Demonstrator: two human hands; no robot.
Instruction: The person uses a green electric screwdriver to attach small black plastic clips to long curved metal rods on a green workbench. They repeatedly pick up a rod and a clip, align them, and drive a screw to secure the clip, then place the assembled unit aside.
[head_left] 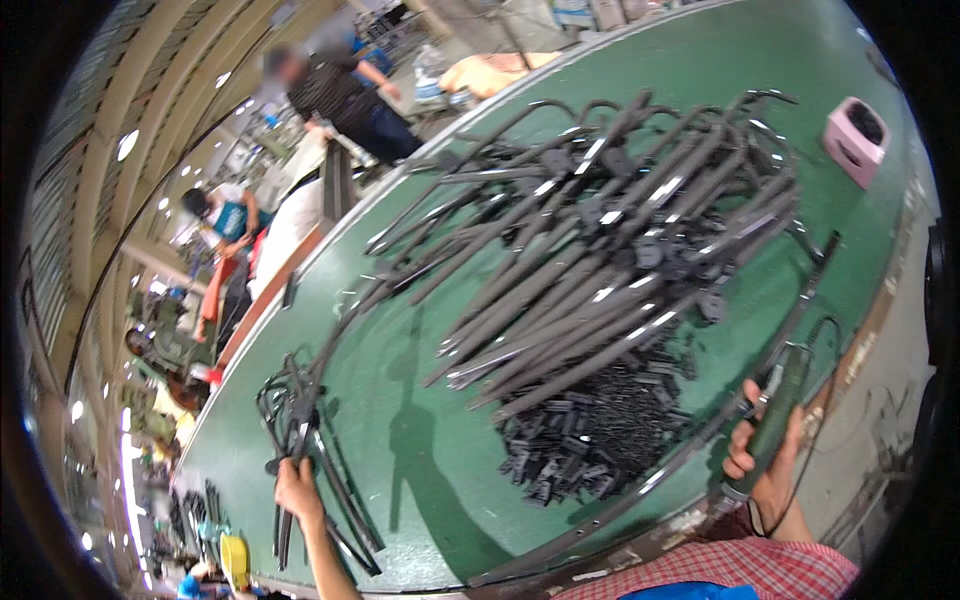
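Note:
My left hand [297, 488] is closed around a black tube assembly [303, 415] at the left of the table; its several thin legs point down and its bent ends up. At the right table edge, my right hand [762, 450] grips a dark green power screwdriver [782, 412]. The tool is tilted, with its tip end upward and a coiled cord [828, 335] beside it. Between the hands lies a large heap of black metal tubes [610, 240] with hooked ends and plastic joints. Just in front of it sits a pile of small black clips and screws [600, 425].
The green table [450, 520] has a worn near edge. A long dark bar [640, 490] lies along that edge. A pink box [857, 140] with round dark openings stands at the far right. Beyond the table, one person [345, 100] stands and another person [230, 215] works.

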